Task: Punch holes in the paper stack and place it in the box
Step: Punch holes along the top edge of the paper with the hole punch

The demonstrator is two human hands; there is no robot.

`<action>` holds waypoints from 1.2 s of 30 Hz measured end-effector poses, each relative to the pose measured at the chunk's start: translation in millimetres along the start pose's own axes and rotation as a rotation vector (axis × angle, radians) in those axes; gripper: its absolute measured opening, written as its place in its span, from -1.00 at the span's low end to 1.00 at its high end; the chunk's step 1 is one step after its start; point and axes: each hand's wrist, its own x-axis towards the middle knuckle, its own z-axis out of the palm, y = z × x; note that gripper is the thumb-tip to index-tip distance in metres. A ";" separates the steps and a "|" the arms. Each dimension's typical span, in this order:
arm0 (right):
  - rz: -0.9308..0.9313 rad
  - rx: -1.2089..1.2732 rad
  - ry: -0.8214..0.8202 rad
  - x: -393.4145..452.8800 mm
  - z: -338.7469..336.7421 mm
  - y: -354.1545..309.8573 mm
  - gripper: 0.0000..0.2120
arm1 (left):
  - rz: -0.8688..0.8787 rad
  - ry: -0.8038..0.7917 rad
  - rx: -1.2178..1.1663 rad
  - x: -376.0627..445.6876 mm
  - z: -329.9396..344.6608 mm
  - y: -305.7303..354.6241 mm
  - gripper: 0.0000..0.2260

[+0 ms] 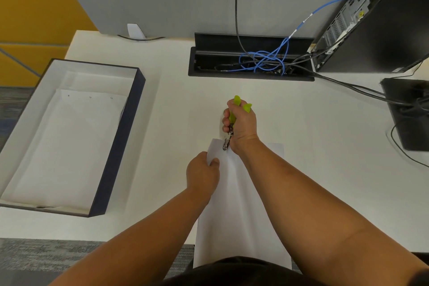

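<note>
A white paper stack (234, 204) hangs over the desk's front edge toward me. My left hand (203, 174) pinches it near its far left corner. My right hand (241, 123) is squeezed shut around a hand-held hole punch with lime-green handles (233, 116). The punch's metal jaws (226, 144) bite the far edge of the paper. At the left stands an open dark-blue box (116, 146) with a white inside. It holds sheets of paper (67, 141) with three punched holes along their far edge.
A recessed cable tray (250, 62) full of blue and black cables sits at the back of the white desk (162, 123). A computer tower (371, 25) stands at the far right, with a black monitor base (408, 111) and cables in front of it. A grey partition is behind.
</note>
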 end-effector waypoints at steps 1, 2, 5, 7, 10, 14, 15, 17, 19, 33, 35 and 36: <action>0.001 -0.003 0.001 -0.2 -0.2 0.0 -0.92 | 0.001 -0.001 0.001 0.0 0.0 0.0 -0.82; 0.004 -0.006 0.004 -0.2 -0.1 0.1 -0.92 | 0.005 -0.003 0.006 0.1 -0.3 0.0 -0.82; 0.012 -0.016 0.013 -1.0 -0.3 0.8 -0.93 | 0.018 -0.006 0.019 -0.7 -0.8 -0.2 -0.82; 0.020 -0.026 0.017 -1.0 -0.9 1.7 -0.94 | 0.017 -0.008 0.028 -1.9 -0.5 -0.3 -0.82; 0.027 -0.051 0.014 -1.4 -1.4 2.8 -0.97 | 0.013 -0.010 0.036 -3.2 0.3 -0.7 -0.83; 0.042 -0.042 0.022 -1.5 -1.2 3.8 -0.92 | 0.026 -0.011 0.054 -3.2 1.0 -1.1 -0.82; 0.044 -0.039 0.023 -1.5 -1.0 4.3 -0.92 | 0.028 -0.011 0.058 -3.2 1.0 -1.1 -0.82; 0.042 -0.047 0.021 -1.6 -0.9 5.6 -0.94 | 0.027 -0.012 0.062 -3.2 1.2 -1.0 -0.82; 0.035 -0.053 0.016 -1.5 -0.8 7.1 -0.95 | 0.027 -0.013 0.071 -2.7 1.1 -1.2 -0.82; 0.011 -0.080 0.010 -2.2 1.5 6.7 -0.84 | 0.011 -0.025 0.063 0.2 1.6 -1.2 -0.80; 0.002 -0.089 0.010 -2.7 2.0 6.8 -0.82 | 0.011 -0.028 0.064 0.1 1.2 -1.2 -0.81; -0.002 -0.095 0.010 -3.0 2.4 7.1 -0.81 | 0.012 -0.029 0.068 -0.1 0.8 -0.9 -0.80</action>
